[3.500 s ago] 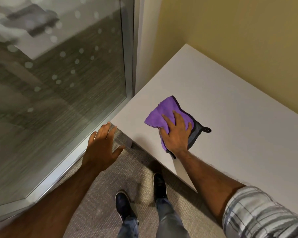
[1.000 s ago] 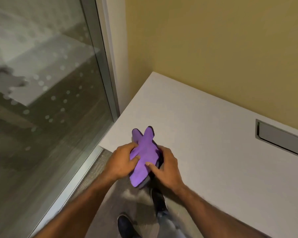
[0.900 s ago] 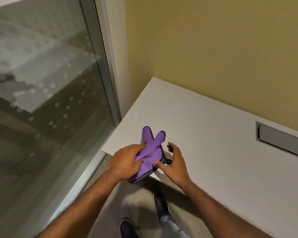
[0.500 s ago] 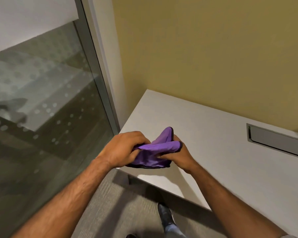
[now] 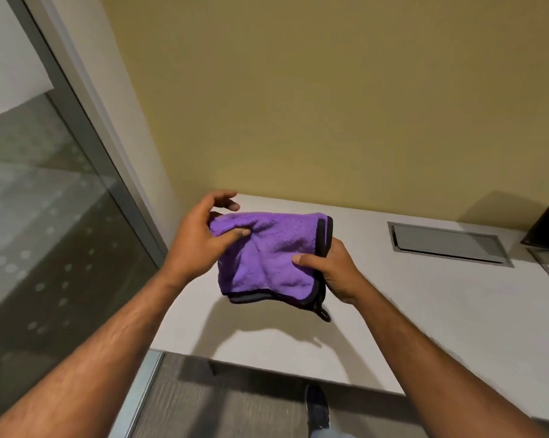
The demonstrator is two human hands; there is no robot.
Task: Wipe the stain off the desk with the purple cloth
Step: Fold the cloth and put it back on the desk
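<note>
Purple cloth point(image 5: 268, 257) held above white desk point(image 5: 440, 311) — left hand point(image 5: 200, 240) pinching one edge, right hand point(image 5: 336, 270) gripping the other

A soft purple microfibre cloth with dark trim point(image 5: 267, 257) sits mid-frame, folded over and held up off the pale grey-white desk top point(image 5: 424, 305), its shadow falling below it. A small dark loop hangs from its lower right corner. No stain shows on the desk.
</note>
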